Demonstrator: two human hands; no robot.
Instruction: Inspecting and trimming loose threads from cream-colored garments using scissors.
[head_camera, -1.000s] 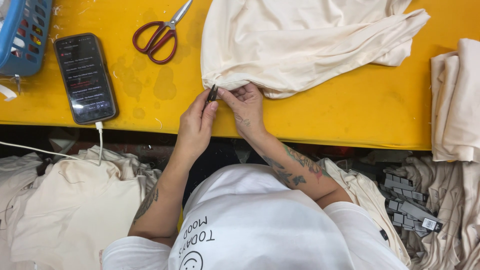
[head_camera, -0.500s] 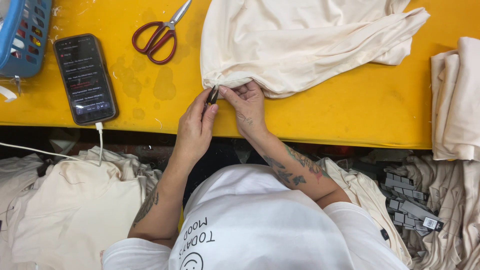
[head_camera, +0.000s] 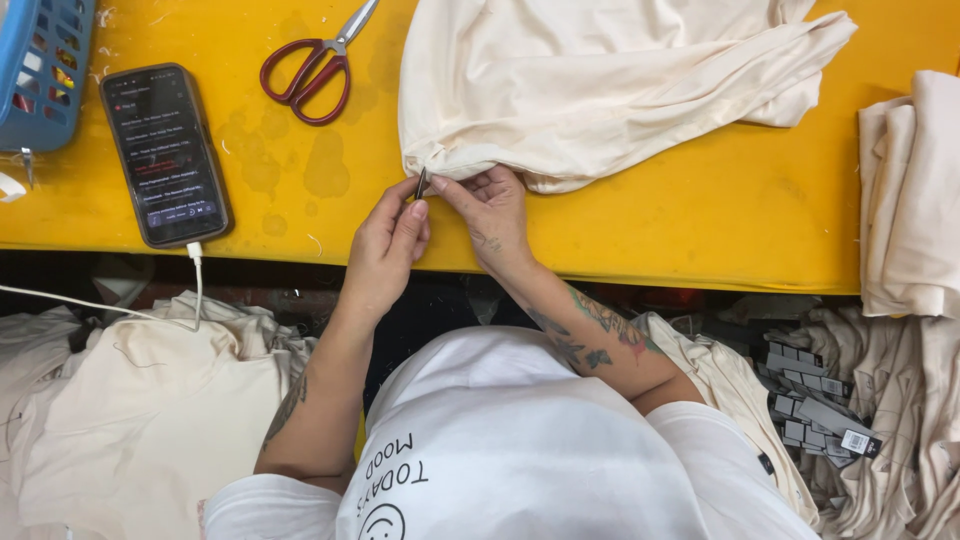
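Right at the near edge of the yellow table (head_camera: 700, 230), a small dark tag (head_camera: 421, 183) sits pinched in the left hand (head_camera: 385, 245) against the cream garment (head_camera: 590, 90), whose corner the right hand (head_camera: 490, 210) clamps, with scissors (head_camera: 310, 75) and phone (head_camera: 165, 155) off left.

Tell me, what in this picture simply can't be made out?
- Small dark tool in the head view: its tip is hidden by the cream garment and the left hand; its kind is unclear.
- Right hand: its fingertips tuck under the hem.
- Blue basket: cut off by the left edge.
- Scissors: blade tips cut off at the top.
- Tags by the lap: too small.
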